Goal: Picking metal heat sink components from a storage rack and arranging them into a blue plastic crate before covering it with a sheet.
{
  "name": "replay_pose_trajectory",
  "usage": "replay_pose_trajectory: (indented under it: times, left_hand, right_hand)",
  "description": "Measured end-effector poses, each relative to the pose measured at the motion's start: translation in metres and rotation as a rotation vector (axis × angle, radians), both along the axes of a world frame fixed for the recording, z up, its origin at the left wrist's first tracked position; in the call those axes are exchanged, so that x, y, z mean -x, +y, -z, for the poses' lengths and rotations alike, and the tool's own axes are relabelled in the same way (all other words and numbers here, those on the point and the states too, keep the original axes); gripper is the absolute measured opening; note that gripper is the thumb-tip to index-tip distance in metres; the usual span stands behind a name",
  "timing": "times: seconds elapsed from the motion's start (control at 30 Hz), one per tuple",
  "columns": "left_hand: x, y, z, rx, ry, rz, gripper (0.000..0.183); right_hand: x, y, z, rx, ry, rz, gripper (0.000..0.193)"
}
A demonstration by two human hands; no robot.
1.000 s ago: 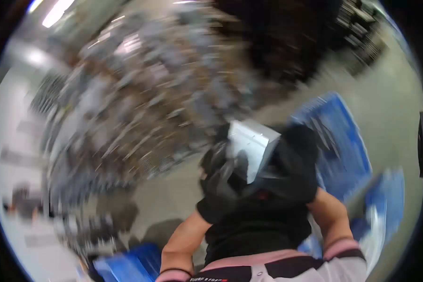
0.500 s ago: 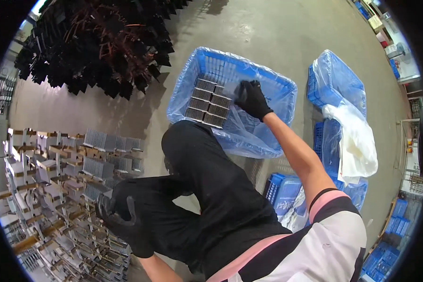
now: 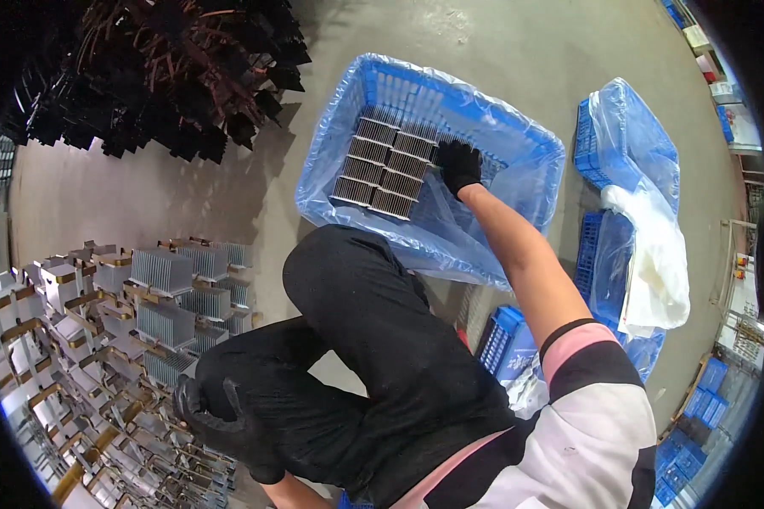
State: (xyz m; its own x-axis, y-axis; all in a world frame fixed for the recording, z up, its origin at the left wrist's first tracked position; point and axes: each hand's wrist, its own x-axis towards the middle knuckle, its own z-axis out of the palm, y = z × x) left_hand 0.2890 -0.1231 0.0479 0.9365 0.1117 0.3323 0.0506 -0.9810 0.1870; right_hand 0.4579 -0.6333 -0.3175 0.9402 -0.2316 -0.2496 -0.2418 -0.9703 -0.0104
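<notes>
My right hand [image 3: 460, 165], in a black glove, reaches down into a blue plastic crate [image 3: 545, 157] lined with clear film. It is closed beside the upper right end of two columns of finned metal heat sinks [image 3: 372, 151], touching or nearly touching them. Its fingertips point away, so whatever they grip is hidden. My left hand [image 3: 216, 417], also black-gloved, is by my left knee, near a rack of silver heat sinks [image 3: 163, 270]. Its thumb and fingers curve apart, and nothing shows between them.
A bulky pile of black finned parts [image 3: 157, 76] stands at the far left. To the right are more film-lined blue crates [image 3: 587, 140], with a white sheet [image 3: 649, 271] draped over one. Another blue crate [image 3: 502, 335] sits close by my right side.
My right hand has moved lower in the crate and up against the heat sinks. The whole view has shifted a little, bringing the crate closer. My left hand stays by the knee.
</notes>
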Motion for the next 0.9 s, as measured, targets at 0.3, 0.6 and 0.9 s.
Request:
replay_pose_trajectory:
  times: [0.3,0.6,0.9]
  left_hand:
    - [-0.002,0.003,-0.008,-0.024,-0.015,-0.016,0.044]
    - [0.007,0.010,-0.008,0.185,-0.222,-0.010,0.028]
    - [0.104,0.084,0.043,0.999,-0.249,-0.458,0.017]
  right_hand:
    - [0.003,0.037,0.015,0.031,0.143,0.244,0.078]
    - [-0.002,0.041,-0.023,0.110,0.291,-0.053,0.078]
    - [-0.033,0.132,-0.210,-0.615,-0.518,-0.509,0.048]
